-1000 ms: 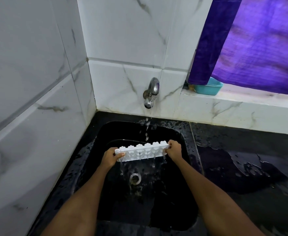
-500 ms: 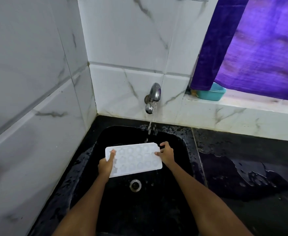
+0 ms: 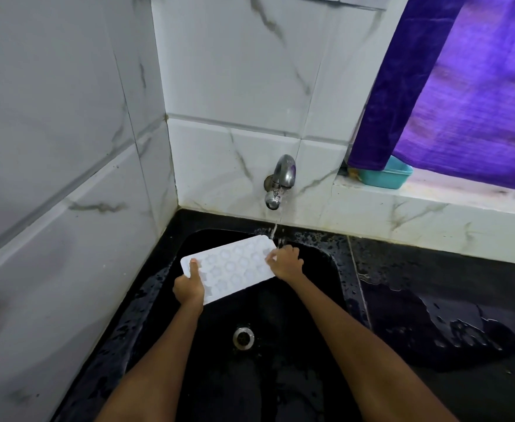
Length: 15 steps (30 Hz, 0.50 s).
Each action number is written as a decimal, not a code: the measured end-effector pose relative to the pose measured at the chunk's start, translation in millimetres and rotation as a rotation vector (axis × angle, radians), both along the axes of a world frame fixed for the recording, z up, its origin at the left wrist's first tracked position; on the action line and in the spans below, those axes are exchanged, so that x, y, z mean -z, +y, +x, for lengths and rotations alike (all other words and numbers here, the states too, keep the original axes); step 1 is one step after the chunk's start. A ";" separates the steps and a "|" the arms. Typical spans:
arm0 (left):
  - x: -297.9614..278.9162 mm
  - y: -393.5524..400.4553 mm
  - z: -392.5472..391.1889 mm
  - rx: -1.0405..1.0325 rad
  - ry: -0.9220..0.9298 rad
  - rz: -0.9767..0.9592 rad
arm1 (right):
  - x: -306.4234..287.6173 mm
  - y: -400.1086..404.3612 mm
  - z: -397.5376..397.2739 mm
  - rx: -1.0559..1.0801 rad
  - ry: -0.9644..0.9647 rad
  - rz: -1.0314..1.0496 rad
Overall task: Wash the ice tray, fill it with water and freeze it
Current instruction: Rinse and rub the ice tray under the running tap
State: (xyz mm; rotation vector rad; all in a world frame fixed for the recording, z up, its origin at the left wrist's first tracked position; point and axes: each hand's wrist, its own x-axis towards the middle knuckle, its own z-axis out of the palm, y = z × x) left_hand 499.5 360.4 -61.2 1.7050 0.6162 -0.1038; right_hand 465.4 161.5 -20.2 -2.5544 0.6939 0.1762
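I have only one view, from the camera on the person's head. It looks forward and steeply down into the black sink (image 3: 326, 269), quite near, with the tap (image 3: 280, 181) on the far wall and both forearms entering from the near edge.

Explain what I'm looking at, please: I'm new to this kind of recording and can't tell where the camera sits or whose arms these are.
There is no machine here. A person wears one wide-angle camera on the head, looking forward and down, so the two bare arms coming from the bottom edge are their own.

They stand at a black sink set in a wet black counter in a corner of white marble-look tiles. The left hand and the right hand each grip one end of a white ice tray, cups facing up, held above the sink. A thin stream runs from the metal tap onto the tray's far right corner.

The drain shows below. On the ledge to the right sits a teal tub, partly behind a purple curtain.
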 end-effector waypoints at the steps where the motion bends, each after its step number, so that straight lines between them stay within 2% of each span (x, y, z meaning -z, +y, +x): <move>1: -0.4 -0.8 -1.2 0.000 0.005 0.007 | 0.1 0.7 -1.7 -0.058 0.098 -0.036; 4: -4.2 3.0 -3.5 -0.012 0.025 0.013 | 2.1 -1.7 -5.5 -0.185 0.139 0.000; 9: -14.7 9.6 -7.2 0.029 0.009 0.058 | 5.8 -2.0 -10.4 -0.174 0.130 -0.133; 13: -18.3 13.2 -13.6 -0.014 0.034 0.027 | 4.1 1.1 -13.1 -0.174 0.075 -0.001; 15: -19.6 14.9 -15.7 -0.012 0.028 0.031 | 2.6 -0.1 -13.0 -0.158 0.091 -0.061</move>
